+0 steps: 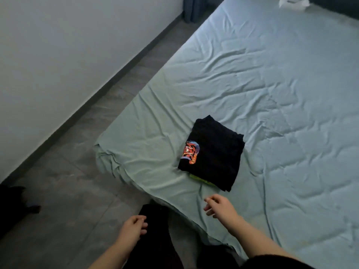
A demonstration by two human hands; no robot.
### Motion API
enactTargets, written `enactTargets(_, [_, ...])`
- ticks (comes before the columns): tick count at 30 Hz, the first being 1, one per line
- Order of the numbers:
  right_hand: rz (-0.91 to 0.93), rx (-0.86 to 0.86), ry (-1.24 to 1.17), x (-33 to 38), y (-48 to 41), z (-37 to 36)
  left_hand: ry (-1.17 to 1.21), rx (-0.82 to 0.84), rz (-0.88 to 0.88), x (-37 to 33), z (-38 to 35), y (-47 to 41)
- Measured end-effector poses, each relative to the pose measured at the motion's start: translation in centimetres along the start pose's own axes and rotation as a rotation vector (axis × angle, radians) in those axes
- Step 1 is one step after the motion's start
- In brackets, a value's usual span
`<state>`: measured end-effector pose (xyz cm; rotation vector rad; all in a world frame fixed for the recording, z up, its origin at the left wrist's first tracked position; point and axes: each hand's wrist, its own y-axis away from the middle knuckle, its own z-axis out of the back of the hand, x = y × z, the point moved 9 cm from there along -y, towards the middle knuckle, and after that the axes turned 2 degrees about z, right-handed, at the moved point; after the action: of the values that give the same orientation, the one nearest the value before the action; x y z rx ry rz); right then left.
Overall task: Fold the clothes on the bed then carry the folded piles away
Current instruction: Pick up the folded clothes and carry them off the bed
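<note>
Two hands show, both bare and holding nothing. The left hand [134, 226] hangs nearest, over the grey floor [77, 191] and just beside a dark-clad leg [153, 233]. Its fingers are loosely curled toward the palm, close together, and I cannot tell whether their tips touch the leg. The right hand [219, 207] reaches out over the near edge of the bed [108, 152]. Its fingers are relaxed and half bent, slightly spread, and they grip nothing; whether they brush the sheet [291, 94] cannot be told.

Just beyond the right hand, apart from it, lies one pile [213, 152] of folded clothes, near the bed's near left corner. A black garment with one orange and blue print sits on top. One yellow-green edge [200, 178] peeps out beneath it on the near side. How many black layers the pile holds cannot be counted.

The sheet is pale green and creased all over. One dark shape [11, 206] sits on the floor at the left edge, by the white wall [58, 45]. At the bed's far end lies one white thing [293, 2], too blurred to name. One dark curtain [194, 8] hangs in the far corner.
</note>
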<state>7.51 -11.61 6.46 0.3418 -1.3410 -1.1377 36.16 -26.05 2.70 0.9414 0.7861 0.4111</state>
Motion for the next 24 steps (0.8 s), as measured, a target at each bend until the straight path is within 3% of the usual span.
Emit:
enactTargets(9, [-0.261,-0.286,-0.35,-4.0,-2.8,0.9,-0.328,0.313,-0.106,-10.8,-7.0,-8.3])
enactTargets(12, [-0.237,-0.348,-0.384,-4.1,-6.4,2.3,-0.446,0.369,-0.207,-14.7,-12.1,-10.4])
enactTargets(14, [-0.135,-0.411,-0.341,-2.9,-9.8,4.2,-0.529,0.332,-0.377,-18.6,-15.8,-11.4])
enactTargets(19, [0.295,-0.71,0.178,4.4,-19.1,9.8,-0.778,0.077,-1.026,-28.7,-26.7,-11.1])
enactTargets(22, [0.454,-0.637,0.637,5.3,-25.7,10.5,-1.039,0.043,-1.187,-29.7,-32.8,-14.9])
enactTargets(24, [0.379,-0.495,0.894,1.8,-29.6,11.2,-1.292,-0.009,-1.238,-28.7,-34.4,-19.1])
